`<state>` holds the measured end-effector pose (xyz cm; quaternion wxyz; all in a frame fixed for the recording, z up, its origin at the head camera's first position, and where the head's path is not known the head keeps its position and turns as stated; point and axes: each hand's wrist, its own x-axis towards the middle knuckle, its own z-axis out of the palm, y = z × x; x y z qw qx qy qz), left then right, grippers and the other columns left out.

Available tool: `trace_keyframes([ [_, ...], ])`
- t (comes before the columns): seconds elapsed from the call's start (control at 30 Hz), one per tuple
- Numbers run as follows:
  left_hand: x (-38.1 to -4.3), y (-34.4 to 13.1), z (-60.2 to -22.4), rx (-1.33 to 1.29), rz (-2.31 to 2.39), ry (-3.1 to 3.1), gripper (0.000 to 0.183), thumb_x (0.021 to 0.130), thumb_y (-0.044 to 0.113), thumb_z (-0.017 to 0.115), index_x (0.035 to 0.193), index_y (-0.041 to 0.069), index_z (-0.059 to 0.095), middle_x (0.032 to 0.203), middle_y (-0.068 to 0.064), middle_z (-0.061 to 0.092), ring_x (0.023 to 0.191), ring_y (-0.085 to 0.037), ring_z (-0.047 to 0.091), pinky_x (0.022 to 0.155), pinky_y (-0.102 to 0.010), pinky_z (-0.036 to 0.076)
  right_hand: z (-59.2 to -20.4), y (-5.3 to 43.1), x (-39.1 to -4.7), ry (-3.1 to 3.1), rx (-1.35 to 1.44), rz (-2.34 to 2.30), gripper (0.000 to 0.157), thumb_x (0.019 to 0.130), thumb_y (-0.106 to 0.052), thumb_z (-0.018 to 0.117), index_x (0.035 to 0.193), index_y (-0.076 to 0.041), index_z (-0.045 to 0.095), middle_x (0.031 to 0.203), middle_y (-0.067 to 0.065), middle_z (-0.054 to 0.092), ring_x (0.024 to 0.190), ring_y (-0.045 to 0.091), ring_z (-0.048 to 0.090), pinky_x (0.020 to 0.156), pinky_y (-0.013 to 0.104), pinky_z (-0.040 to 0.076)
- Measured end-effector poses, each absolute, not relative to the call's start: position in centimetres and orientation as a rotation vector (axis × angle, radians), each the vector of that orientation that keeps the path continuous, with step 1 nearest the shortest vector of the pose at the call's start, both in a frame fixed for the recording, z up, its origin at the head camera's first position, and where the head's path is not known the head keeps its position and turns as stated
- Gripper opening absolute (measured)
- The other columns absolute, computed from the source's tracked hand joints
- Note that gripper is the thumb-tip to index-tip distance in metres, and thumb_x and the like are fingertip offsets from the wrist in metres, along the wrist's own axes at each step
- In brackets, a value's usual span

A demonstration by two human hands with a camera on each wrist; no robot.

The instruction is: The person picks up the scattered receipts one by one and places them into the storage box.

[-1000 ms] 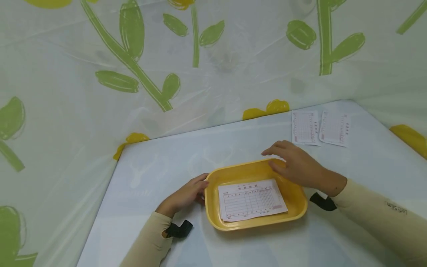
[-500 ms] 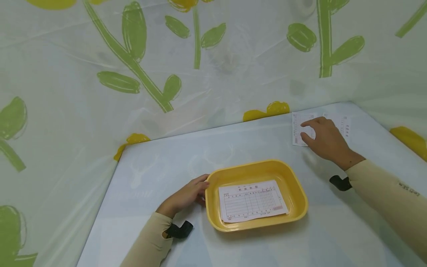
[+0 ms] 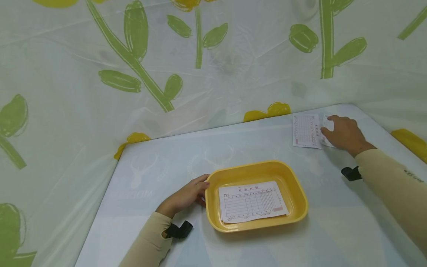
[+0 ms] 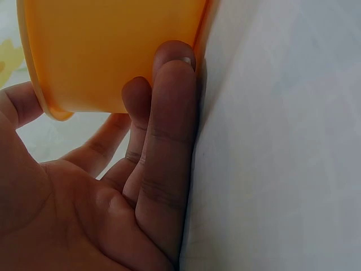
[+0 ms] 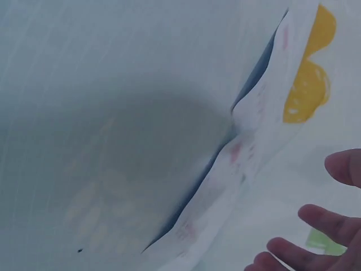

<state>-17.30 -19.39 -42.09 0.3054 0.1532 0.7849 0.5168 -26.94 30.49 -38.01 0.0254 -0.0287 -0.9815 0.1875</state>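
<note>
A yellow plastic tray sits on the table with printed receipt slips lying inside it. My left hand holds the tray's left end, its fingers against the outer wall and a digit at the rim. Farther back on the right, my right hand hovers over one receipt slip, thumb and fingers spread apart with nothing between them. That slip is partly covered by the hand. Just left of it lies another receipt slip. Slip edges curl up slightly in the right wrist view.
Behind the table hangs a white cloth printed with green stems and yellow flowers. The two loose slips lie near the table's back right corner. Black straps hang at both wrists.
My right hand has moved from above the tray's far rim to the back right, over the right-hand slip. The left hand and tray stay in place.
</note>
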Motion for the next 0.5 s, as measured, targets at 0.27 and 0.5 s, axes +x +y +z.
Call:
trace_keyframes([
  [0.27,-17.2,-19.4,-42.0,0.398,1.362,2.090,0.050,0.105,0.033,0.035,0.149,0.010,0.040,0.117,-0.015,0.067,0.090,-0.016,0.068,0.079,-0.033,0.059,-38.5,32.2,-27.3,-3.150,-0.156,0.508,0.070,0.098,-0.031,0.047,0.139,0.024,0.031,0.132,0.049,0.036,0.117,0.065,0.037,0.098,0.074,0.036],
  [0.5,-17.3,-19.5,-42.0,0.392,1.370,2.082,0.049,0.105,0.034,0.035,0.149,0.013,0.041,0.118,-0.014,0.067,0.091,-0.017,0.069,0.079,-0.033,0.059,-38.9,33.0,-27.7,-3.319,-0.186,0.514,0.085,0.099,-0.044,0.044,0.139,0.027,0.022,0.134,0.050,0.035,0.110,0.063,0.043,0.095,0.072,0.040],
])
